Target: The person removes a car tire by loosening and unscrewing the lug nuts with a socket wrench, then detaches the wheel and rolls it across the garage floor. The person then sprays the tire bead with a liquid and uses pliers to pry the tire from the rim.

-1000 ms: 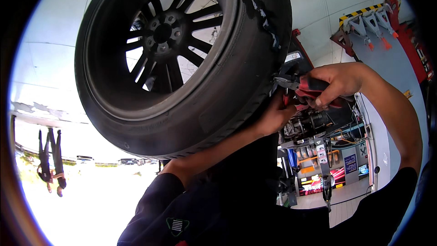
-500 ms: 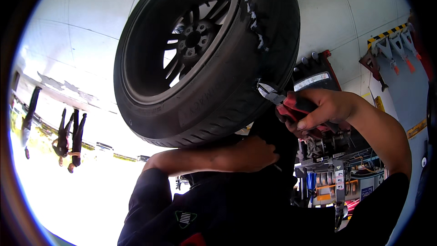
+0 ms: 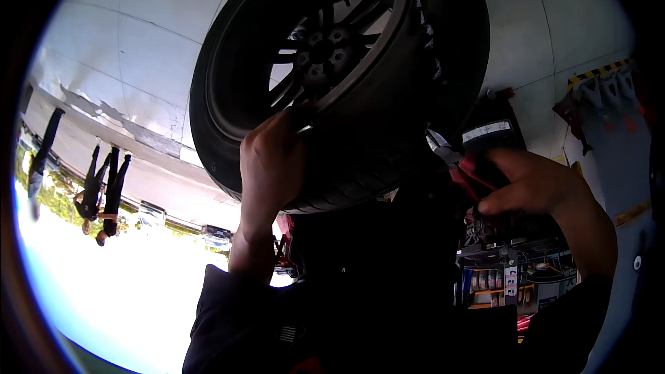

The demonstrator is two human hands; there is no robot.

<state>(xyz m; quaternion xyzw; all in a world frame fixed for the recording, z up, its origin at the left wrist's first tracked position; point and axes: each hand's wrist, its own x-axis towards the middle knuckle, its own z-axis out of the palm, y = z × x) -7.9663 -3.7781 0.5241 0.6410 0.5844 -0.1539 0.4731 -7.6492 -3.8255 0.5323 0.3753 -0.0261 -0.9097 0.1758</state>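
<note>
A black tyre [image 3: 360,159] on a dark multi-spoke wheel [image 3: 322,55] fills the upper middle. Pale, ragged marks [image 3: 431,34] run along its tread shoulder. My left hand [image 3: 272,156] has its fingers curled over the near edge of the rim, and a tiny bright spot shows by the fingertips. My right hand [image 3: 530,183] is closed round the red handles of a pair of cutting pliers [image 3: 443,147]. Their bright jaws point at the tread, close to it; whether they touch, I cannot tell. Deep shadow hides much of the near tyre.
Beside the tyre on the right lies a dark object with a white panel [image 3: 486,135]. Jack stands [image 3: 609,90] stand by a yellow-black striped edge. Shelving [image 3: 495,280] holds cans at lower right. Several people [image 3: 104,194] are far off at left, near parked cars.
My left hand has gone from below the tyre up to its rim. The pliers have drawn slightly back from the tread. The tyre sits further right in view, and the picture is darker.
</note>
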